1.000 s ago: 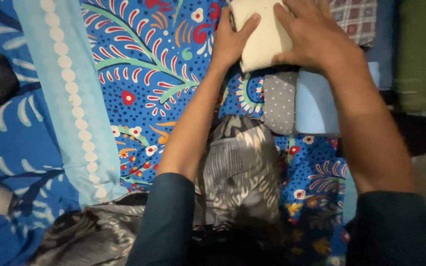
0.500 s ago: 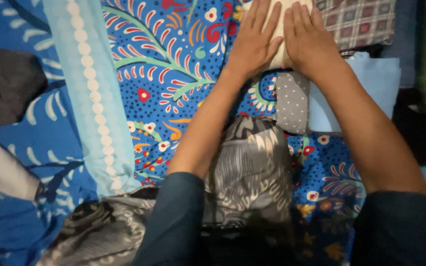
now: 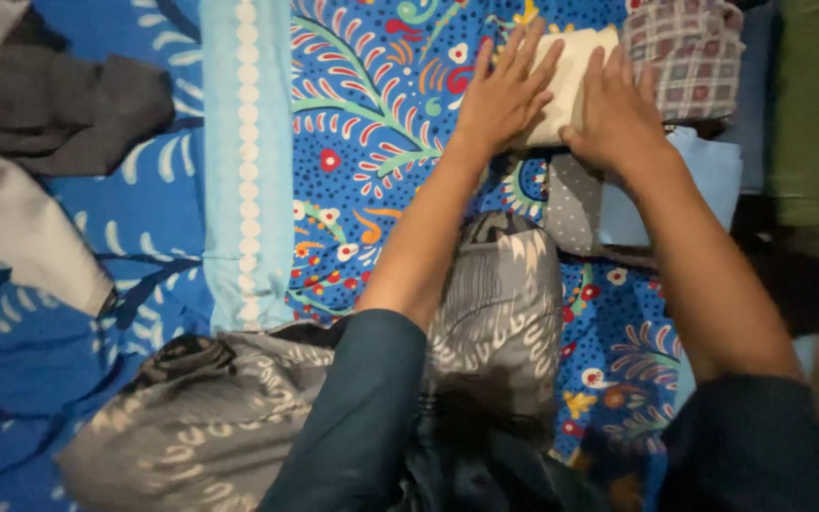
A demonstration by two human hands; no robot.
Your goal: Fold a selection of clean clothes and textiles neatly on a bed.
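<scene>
Item one: a cream-coloured folded cloth, small and rectangular, is lying near the top of the view on a bright blue bedsheet with red, white and green floral print, which is covering the bed. The left hand is resting flat on the cloth's left half, fingers spread and straight, its grip pinching nothing. The right hand is lying palm-down over the cloth's right lower edge, fingers extended and slightly apart, its grip likewise holding nothing. Both forearms are emerging from dark teal sleeves.

Item two: a folded plaid cloth in brown and pink checks is sitting just right of the cream cloth, touching it.

Item three: a grey folded cloth with small white dots and a plain light blue folded cloth are lying side by side just below the cream one.

Item four: a grey and black patterned fabric is bunching between the arms.

Item five: a pale blue band with a row of white circles is running down the sheet, and a dark grey garment is lying at upper left.
</scene>
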